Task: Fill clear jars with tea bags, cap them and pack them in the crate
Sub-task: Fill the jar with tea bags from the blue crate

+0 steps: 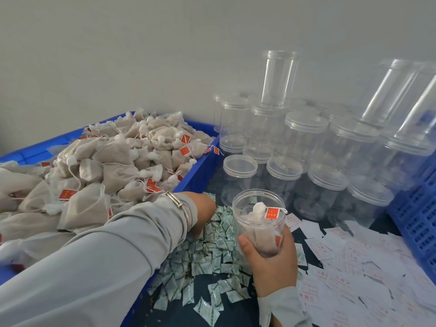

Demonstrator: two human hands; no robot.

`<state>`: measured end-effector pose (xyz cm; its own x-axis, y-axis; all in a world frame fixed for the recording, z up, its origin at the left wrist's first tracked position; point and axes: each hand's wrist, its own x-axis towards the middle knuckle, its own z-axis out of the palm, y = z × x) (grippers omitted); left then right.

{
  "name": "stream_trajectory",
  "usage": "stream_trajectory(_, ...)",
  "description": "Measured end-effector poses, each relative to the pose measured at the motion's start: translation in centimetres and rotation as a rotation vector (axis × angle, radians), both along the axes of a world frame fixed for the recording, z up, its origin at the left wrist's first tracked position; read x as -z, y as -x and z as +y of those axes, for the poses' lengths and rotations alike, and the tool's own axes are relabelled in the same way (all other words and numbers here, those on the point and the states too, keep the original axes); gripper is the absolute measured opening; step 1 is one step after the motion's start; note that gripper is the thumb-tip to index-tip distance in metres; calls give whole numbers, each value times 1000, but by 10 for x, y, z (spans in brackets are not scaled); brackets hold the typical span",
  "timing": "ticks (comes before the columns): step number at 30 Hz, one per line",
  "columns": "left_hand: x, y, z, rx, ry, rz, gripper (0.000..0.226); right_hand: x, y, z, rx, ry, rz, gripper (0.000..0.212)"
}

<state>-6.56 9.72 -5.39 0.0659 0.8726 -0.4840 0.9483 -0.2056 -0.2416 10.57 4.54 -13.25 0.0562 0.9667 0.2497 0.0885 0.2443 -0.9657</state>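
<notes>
One uncapped clear plastic jar (259, 223) of tea bags, gripped low by the right hand (271, 258) mid-table, could tip and spill while the left hand (201, 213), fingers hidden, reaches into green-printed sachets (212, 260).

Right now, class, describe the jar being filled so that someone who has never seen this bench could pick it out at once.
Start at the blue bin heaped with tea bags on the left, then look right, past the scattered green-and-white sachets. In front of the stacked capped jars, the right hand grips one clear jar. It alone is uncapped and holds tea bags, a red tag near its rim.
</notes>
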Motion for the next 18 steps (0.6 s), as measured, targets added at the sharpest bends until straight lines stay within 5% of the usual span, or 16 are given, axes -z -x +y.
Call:
stream_trajectory(6,2,1,1,37,-19,-23,32,-1,2,-2,-14,10,14,96)
stream_trajectory(13,-12,10,-1,-11,-259,-512,28,2,0,0,25,23,-34,88)
stream_trajectory(18,-25,14,-5,-140,-642,-783,8,1,0,0,61,39,-52,94)
